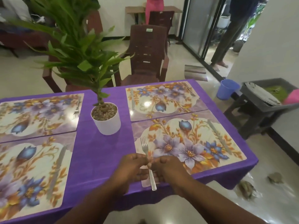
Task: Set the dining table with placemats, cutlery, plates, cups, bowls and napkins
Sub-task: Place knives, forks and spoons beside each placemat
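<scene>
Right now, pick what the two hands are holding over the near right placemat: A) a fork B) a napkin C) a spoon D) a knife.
A: tines show at the far end of the fork, gripped between the left hand and right hand over the placemat.

We stand at the near edge of the table (100,159); four placemats lie on it, two to the left and two to the right, with a potted plant (106,118) between them toward the far side; the near-right placemat (194,143) touches the far-right placemat (163,99) along one edge; a fork (146,156) lies on the near-right placemat's left side, our left hand (131,168) and right hand (168,168) on either side of its handle; a knife (218,135) lies on that mat's right side; a chair (145,54) stands behind the table; a bucket (226,88) sits on the floor to the far right.
</scene>
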